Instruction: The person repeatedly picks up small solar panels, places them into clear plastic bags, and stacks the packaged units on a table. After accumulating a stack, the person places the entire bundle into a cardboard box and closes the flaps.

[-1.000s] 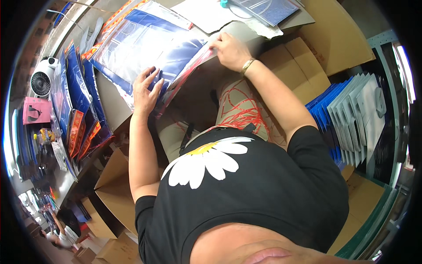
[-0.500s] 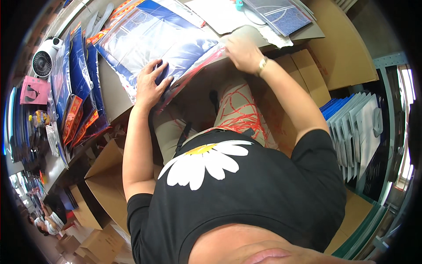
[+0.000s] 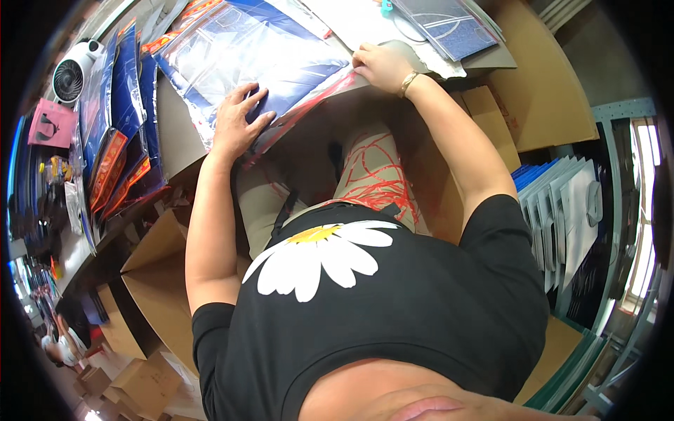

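A clear plastic bag (image 3: pixel 210 56) with a blue flat item inside lies on the table in front of me. My left hand (image 3: pixel 241 123) rests on its near left part, fingers spread. A thin red strip (image 3: pixel 309 105) runs along the bag's near edge. At the right end of that edge, my right hand (image 3: pixel 385 68) is closed, its thumb and fingers pinched at the bag's corner. Whether the fingertips also grip the red strip's end cannot be made out. Loose red strips (image 3: pixel 379 182) lie over my legs.
Blue packages with red-orange trim (image 3: pixel 119 140) and a white fan (image 3: pixel 74 70) stand at left. Dark blue printed sheets (image 3: pixel 449 28) lie at the back right. Cardboard boxes (image 3: pixel 540 84) and a rack of grey-white folders (image 3: pixel 562 210) are on my right. Another person (image 3: pixel 63 344) is far left.
My right hand, blurred before, is now sharper and pinched at the bag's corner. My left hand stays on the bag. The view has shifted slightly.
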Demonstrator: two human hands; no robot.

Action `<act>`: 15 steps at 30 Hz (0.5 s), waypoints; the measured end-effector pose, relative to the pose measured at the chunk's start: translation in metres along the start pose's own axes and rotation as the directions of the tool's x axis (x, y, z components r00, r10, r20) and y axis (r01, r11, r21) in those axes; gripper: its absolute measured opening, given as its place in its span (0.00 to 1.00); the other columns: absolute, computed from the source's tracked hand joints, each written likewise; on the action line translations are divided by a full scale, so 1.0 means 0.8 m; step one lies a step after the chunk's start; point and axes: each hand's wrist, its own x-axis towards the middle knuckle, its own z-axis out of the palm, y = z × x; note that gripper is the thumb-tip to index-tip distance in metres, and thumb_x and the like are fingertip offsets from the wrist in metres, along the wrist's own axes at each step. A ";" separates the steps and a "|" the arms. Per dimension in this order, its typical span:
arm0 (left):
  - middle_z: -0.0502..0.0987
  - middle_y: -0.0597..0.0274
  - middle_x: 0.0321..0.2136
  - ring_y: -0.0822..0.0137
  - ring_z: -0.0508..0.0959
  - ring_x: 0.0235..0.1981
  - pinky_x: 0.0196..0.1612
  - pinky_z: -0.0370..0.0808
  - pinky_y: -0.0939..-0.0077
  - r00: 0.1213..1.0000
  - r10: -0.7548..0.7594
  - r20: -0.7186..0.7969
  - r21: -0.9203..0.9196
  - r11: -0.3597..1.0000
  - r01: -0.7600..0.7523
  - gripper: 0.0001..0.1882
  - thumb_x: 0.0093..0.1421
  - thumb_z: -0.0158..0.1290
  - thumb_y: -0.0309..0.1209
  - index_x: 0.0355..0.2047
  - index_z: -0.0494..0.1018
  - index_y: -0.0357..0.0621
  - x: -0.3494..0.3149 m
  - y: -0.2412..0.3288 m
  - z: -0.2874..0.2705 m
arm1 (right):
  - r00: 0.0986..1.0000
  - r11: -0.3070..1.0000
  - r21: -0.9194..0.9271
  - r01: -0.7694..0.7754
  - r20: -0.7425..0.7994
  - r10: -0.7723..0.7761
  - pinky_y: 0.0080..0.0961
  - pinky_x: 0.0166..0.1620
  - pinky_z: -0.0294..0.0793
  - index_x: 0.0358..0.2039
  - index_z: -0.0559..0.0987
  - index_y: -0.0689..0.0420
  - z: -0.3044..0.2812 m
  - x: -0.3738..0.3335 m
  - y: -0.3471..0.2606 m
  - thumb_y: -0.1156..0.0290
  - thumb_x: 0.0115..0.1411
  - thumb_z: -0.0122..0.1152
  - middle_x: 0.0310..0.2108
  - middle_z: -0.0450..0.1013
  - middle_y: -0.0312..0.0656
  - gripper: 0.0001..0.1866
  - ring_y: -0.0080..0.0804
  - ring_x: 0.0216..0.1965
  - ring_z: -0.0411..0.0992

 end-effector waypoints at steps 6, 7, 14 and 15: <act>0.70 0.53 0.54 0.53 0.68 0.56 0.58 0.62 0.59 1.000 -0.021 -0.006 0.031 0.999 0.021 0.25 0.53 0.58 0.42 0.49 0.75 0.45 -0.004 0.006 -0.001 | 0.990 0.989 -0.083 0.127 -0.045 -0.131 0.40 0.40 0.70 0.30 0.71 0.57 -0.001 -0.051 -0.010 0.71 0.55 0.57 0.31 0.68 0.45 0.05 0.46 0.35 0.70; 0.70 0.54 0.54 0.53 0.68 0.56 0.58 0.62 0.59 1.000 -0.021 -0.010 0.044 0.999 0.021 0.25 0.53 0.58 0.42 0.49 0.75 0.45 -0.006 0.004 -0.001 | 0.993 0.992 -0.036 0.118 -0.006 -0.118 0.40 0.39 0.70 0.30 0.70 0.57 -0.005 -0.077 -0.026 0.71 0.55 0.57 0.30 0.68 0.46 0.06 0.46 0.34 0.70; 0.69 0.55 0.54 0.54 0.67 0.56 0.58 0.61 0.59 0.999 -0.035 0.007 0.035 0.999 0.035 0.25 0.53 0.58 0.42 0.49 0.75 0.46 -0.005 0.005 -0.001 | 0.961 0.978 0.145 -0.149 -0.213 0.178 0.36 0.40 0.73 0.39 0.75 0.52 -0.029 -0.072 -0.041 0.66 0.58 0.57 0.37 0.73 0.41 0.09 0.41 0.39 0.73; 0.69 0.55 0.54 0.54 0.67 0.56 0.59 0.61 0.59 1.000 -0.029 0.013 0.035 0.999 0.028 0.25 0.53 0.58 0.42 0.49 0.75 0.46 -0.004 0.003 0.000 | 0.976 0.985 0.105 -0.139 -0.153 0.154 0.36 0.41 0.72 0.39 0.75 0.52 -0.026 -0.053 -0.031 0.66 0.58 0.57 0.37 0.73 0.41 0.09 0.41 0.39 0.73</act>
